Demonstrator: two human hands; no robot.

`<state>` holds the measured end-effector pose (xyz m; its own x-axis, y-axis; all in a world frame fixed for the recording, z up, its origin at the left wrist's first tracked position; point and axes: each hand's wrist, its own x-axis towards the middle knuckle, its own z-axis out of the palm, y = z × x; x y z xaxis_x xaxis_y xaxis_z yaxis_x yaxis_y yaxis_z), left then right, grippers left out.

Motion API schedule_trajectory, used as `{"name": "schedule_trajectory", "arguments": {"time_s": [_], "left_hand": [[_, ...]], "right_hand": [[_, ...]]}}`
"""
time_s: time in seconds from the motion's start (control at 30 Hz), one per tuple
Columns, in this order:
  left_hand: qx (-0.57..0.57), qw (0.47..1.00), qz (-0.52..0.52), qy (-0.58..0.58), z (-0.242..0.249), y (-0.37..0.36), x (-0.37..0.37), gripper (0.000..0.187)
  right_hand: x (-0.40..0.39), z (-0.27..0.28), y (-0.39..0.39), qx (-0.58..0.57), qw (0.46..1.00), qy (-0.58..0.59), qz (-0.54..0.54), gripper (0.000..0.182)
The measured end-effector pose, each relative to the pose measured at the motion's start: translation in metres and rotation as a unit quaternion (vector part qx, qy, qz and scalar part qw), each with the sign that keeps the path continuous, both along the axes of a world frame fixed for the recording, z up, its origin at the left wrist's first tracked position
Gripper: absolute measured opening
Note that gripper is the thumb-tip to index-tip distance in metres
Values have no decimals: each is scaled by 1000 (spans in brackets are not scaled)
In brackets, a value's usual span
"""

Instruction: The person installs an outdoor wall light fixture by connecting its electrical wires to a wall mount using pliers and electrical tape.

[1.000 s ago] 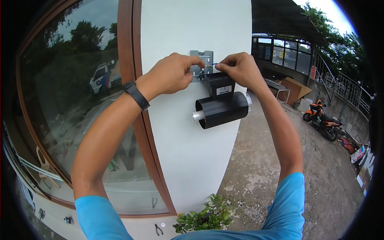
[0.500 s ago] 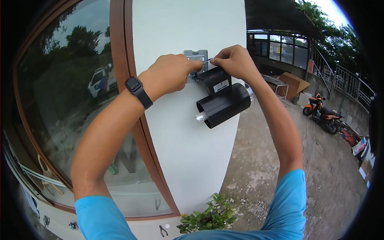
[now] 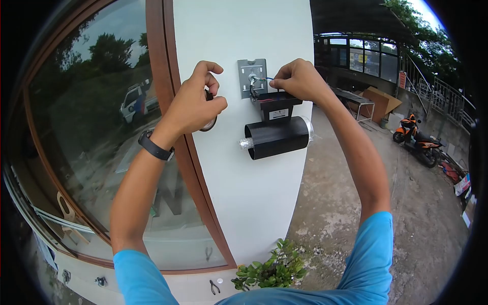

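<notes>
On the white wall a grey metal mounting plate (image 3: 245, 91) is fixed, with wires (image 3: 252, 81) coming out of its middle. Below it hangs a black cylindrical wall lamp (image 3: 277, 138), its box-shaped bracket tilted away from the plate. My right hand (image 3: 300, 81) pinches the end of a blue wire (image 3: 269, 78) and rests at the bracket's top edge. To the left of the plate, my left hand (image 3: 195, 101) is curled around a black roll of tape (image 3: 209, 124), mostly hidden by the palm. Its index finger and thumb are apart, touching neither wire nor lamp.
A brown-framed window (image 3: 168, 101) borders the wall on the left. Pliers (image 3: 214, 287) lie on the ledge below, beside a leafy plant (image 3: 272, 267). An orange motorbike (image 3: 419, 140) and a small table (image 3: 356, 101) stand in the yard at right.
My left hand has drawn back left from the wires, and the tape roll now shows in it. My right hand stays at the blue wire. The lamp has swung to hang more level.
</notes>
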<state>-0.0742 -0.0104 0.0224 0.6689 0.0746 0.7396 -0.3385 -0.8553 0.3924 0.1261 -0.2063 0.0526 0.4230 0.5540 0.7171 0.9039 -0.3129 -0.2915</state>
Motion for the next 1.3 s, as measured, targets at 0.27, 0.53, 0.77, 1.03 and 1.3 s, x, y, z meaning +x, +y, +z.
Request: {"name": "schedule_trajectory", "arguments": {"time_s": [0.27,0.53,0.77,1.03,1.3], "left_hand": [[-201,959,-182,86,-37,14,-19,42],[-208,958,-184,72,-40,9,1,44],[-164,962,-218,-5,-38,1,10,54],[67,980,-157,-99,-56,-18,2,70],[263,930,-165,-195,-81,-34,8,91]], "right_hand": [[3,-25,8,-2,1000,4,16,28],[-3,-30,8,2,998,61,19,30],[6,-39,12,15,998,44,42,30],[-42,-58,-11,96,987,38,126,40],[-107,-121,-19,117,965,101,213,21]]}}
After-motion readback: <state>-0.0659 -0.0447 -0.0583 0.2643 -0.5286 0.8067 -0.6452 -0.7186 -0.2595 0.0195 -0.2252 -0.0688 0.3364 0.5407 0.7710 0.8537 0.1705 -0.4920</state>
